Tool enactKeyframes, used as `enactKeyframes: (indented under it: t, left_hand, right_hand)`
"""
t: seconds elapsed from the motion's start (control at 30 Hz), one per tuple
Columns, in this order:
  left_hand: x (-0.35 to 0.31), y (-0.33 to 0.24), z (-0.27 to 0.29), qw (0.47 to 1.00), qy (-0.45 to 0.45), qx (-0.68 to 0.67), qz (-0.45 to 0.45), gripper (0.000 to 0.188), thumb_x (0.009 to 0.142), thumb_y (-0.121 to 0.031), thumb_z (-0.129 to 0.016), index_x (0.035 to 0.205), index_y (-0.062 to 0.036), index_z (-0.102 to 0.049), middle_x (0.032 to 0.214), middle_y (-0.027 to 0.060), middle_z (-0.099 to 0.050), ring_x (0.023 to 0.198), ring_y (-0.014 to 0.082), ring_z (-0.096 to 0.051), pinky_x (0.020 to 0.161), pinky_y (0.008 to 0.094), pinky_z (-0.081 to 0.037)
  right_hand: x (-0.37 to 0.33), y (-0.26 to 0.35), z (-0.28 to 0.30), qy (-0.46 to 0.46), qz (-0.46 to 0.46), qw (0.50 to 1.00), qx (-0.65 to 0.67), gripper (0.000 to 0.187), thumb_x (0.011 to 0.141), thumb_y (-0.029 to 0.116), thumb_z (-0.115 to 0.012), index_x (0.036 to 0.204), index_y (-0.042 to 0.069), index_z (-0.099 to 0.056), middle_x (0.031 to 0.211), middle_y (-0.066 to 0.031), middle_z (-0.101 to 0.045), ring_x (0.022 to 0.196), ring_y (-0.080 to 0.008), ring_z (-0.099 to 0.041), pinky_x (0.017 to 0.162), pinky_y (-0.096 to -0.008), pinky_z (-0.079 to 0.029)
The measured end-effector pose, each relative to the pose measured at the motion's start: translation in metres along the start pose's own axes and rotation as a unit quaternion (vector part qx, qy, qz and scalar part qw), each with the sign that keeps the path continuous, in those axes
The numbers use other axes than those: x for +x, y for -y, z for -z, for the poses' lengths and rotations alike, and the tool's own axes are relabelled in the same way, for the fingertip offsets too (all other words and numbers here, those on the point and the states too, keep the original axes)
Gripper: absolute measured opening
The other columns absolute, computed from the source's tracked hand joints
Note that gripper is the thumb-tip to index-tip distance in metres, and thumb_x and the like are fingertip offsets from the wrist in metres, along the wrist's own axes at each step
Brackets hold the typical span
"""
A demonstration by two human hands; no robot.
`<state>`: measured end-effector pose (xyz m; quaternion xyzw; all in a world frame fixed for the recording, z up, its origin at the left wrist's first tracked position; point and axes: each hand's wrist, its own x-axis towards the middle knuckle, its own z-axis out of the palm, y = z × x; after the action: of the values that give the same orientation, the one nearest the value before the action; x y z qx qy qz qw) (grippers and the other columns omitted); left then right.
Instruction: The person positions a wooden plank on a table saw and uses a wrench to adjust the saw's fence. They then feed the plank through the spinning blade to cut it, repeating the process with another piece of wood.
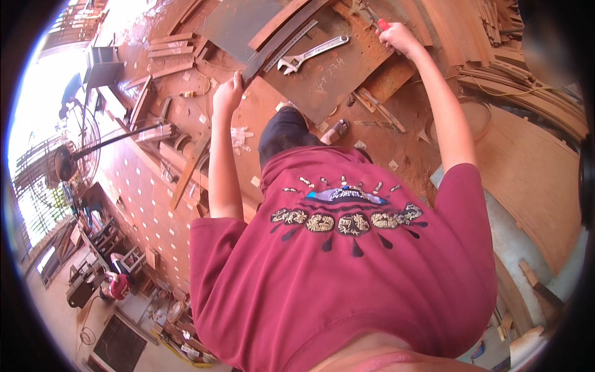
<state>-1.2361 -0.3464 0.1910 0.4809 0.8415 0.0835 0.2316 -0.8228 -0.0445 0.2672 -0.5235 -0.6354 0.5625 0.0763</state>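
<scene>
My left hand (pixel 228 93) grips the near end of a long dark curved strip (pixel 282 38) that lies across a rusty metal plate (pixel 347 71). My right hand (pixel 398 38) is closed on a red-handled tool (pixel 379 22) at the plate's far right corner; the tool's head is hard to make out. A silver adjustable wrench (pixel 312 54) and a steel ruler (pixel 291 43) lie on the plate between my hands. My dark red shirt (pixel 347 266) fills the lower middle of the view.
A standing fan (pixel 73 158) is at the left by a tiled wall. Curved wooden boards (pixel 533 155) stack at the right. A white glove (pixel 240 137) and wood offcuts lie on the reddish floor. My sandalled foot (pixel 338 130) shows below the plate.
</scene>
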Motion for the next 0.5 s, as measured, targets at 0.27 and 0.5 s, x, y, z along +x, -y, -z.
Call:
enactKeyframes:
  t: [0.27,0.5]
  left_hand:
    - [-0.001,-0.021,0.005,0.998,-0.055,-0.002,0.035,0.069,0.106,-0.052,-0.034,0.082,-0.0005,-0.074,0.085,0.0283,-0.069,0.088,0.0471,-0.068,0.083,0.0553,-0.052]
    - [0.015,-0.01,-0.018,0.996,-0.068,-0.003,0.06,0.066,0.105,-0.053,-0.038,0.085,-0.0038,-0.077,0.087,0.0261,-0.071,0.089,0.0453,-0.069,0.083,0.0533,-0.054]
  right_hand:
    - [0.013,-0.001,-0.001,0.03,-0.068,0.997,-0.024,0.011,0.082,0.014,-0.061,0.086,0.004,-0.063,0.073,-0.0026,-0.061,0.06,-0.0124,-0.059,0.053,-0.0301,-0.046]
    - [0.038,-0.024,-0.008,0.038,-0.052,0.998,-0.027,0.017,0.081,0.014,-0.062,0.093,0.002,-0.063,0.073,-0.0033,-0.062,0.06,-0.0122,-0.06,0.052,-0.0304,-0.047]
